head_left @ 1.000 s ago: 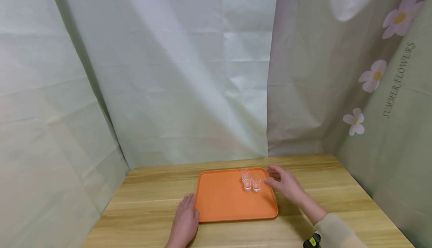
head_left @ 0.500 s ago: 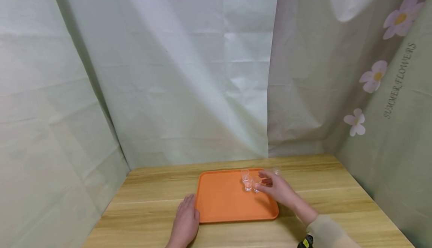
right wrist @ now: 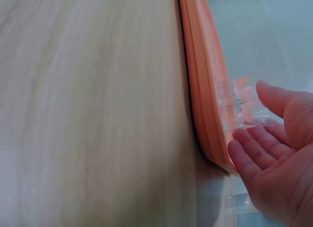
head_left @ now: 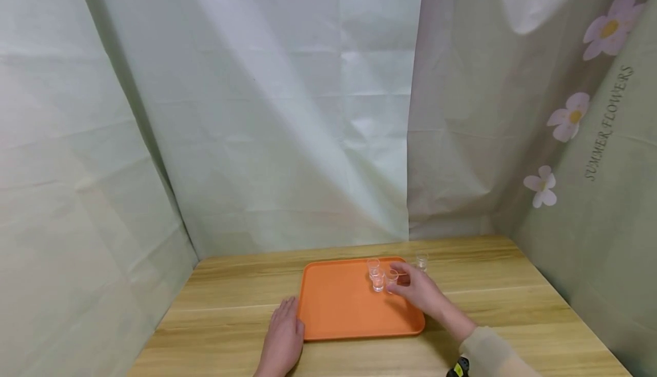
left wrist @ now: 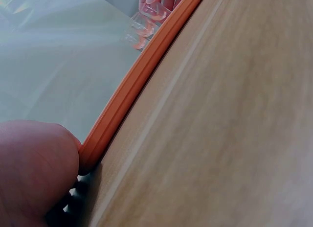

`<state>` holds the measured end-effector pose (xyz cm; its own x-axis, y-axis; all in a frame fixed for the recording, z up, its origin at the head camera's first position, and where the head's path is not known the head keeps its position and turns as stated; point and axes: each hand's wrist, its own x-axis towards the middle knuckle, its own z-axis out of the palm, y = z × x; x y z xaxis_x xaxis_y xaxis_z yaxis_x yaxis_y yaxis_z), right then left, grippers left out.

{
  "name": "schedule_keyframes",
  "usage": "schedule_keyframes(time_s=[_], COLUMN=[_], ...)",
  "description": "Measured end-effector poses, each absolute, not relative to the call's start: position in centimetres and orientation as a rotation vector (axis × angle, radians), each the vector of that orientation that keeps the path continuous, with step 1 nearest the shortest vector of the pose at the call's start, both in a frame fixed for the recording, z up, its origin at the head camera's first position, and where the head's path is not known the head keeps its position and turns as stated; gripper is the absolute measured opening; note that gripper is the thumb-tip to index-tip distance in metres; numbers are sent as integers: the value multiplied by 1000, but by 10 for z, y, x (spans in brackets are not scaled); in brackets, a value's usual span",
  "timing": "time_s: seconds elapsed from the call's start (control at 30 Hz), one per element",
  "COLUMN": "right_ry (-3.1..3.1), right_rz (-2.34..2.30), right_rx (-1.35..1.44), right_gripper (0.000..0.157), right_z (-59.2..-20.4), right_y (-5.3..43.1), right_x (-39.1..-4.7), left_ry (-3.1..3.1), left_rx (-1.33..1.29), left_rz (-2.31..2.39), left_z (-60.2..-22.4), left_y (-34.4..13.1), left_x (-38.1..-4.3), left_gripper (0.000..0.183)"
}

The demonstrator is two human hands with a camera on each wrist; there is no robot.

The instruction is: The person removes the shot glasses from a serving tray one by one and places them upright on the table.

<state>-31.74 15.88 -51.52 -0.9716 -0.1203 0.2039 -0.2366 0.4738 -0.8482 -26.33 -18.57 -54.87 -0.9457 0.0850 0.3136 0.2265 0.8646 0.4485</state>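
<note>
An orange tray [head_left: 344, 311] lies on the wooden table. My left hand [head_left: 283, 334] rests at its left side with fingers straight; the left wrist view shows the base of that hand against the tray corner. Three clear shot glasses stand near the tray's back right: a rear glass [head_left: 373, 264], a front glass [head_left: 378, 283] and a right-hand glass [head_left: 392, 278]. My right hand [head_left: 420, 290] holds that right-hand glass between thumb and fingers, and in the right wrist view the glass [right wrist: 252, 114] shows between them.
Another clear shot glass [head_left: 422, 262] stands on the table [head_left: 477, 286] just past the tray's right edge, behind my right hand. Pale green curtains [head_left: 287, 137] enclose the table at the back and both sides.
My right hand has moved left from the tray's right edge to the right-hand glass. The glass on the table has come into view behind it. My left hand has stayed put.
</note>
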Motion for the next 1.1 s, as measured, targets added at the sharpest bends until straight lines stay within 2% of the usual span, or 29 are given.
schedule_keyframes(time_s=[0.23,0.57,1.1], right_ry=[-2595,-2610,-2586], right_rz=[1519,1479,1501], right_rx=[252,213,231], right_gripper=[50,33,22], right_z=[-516,-516,-514], right_y=[157,155,160], right_x=[-319,-320,-315], left_ry=[-2750,-2743,-2744], left_rx=[-241,-239,-251], left_rz=[-718,-716,-702], left_z=[-550,-551,-549], left_y=[-186,-187,-186], left_x=[-264,-266,-264], left_gripper=[47,47,47])
